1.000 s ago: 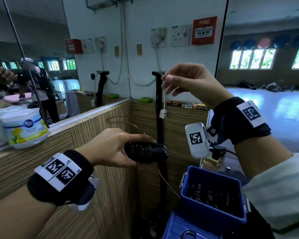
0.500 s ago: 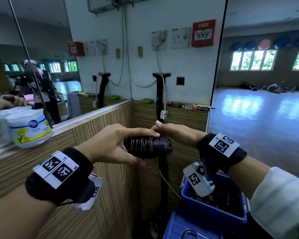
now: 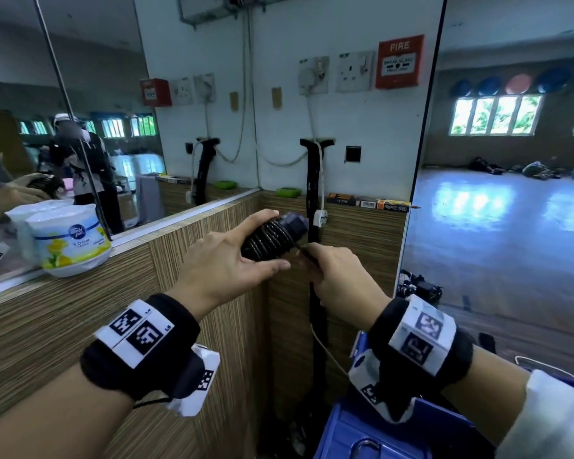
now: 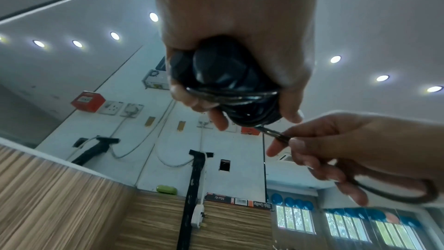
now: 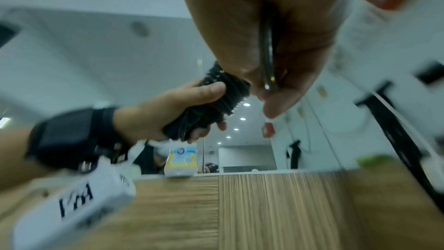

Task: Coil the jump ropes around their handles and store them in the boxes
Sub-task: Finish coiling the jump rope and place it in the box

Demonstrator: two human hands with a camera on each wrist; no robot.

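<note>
A black jump-rope handle (image 3: 272, 235) wound with dark rope coils is held up in front of the wooden partition. My left hand (image 3: 232, 260) grips it from the left, thumb under and fingers over; the left wrist view shows the handle's end cap (image 4: 216, 69) inside that grip. Just right of and below the coils, my right hand (image 3: 332, 276) pinches the free rope end (image 4: 273, 134), which loops back past its palm in the left wrist view. The same rope (image 5: 268, 48) runs through the right hand's fingers. A blue box (image 3: 371, 435) sits low at the right, partly behind my right wrist.
A wood-grain partition (image 3: 80, 319) with a mirror above runs along the left and bears a white tub (image 3: 68, 240). A black upright strip (image 3: 314, 193) with a white cable and plug stands in the corner. Small cartons (image 3: 368, 202) lie on the ledge.
My right hand came down from above the handle, passed over its right end and now sits just below it with the rope. The handle rose and tilted up to the right.
</note>
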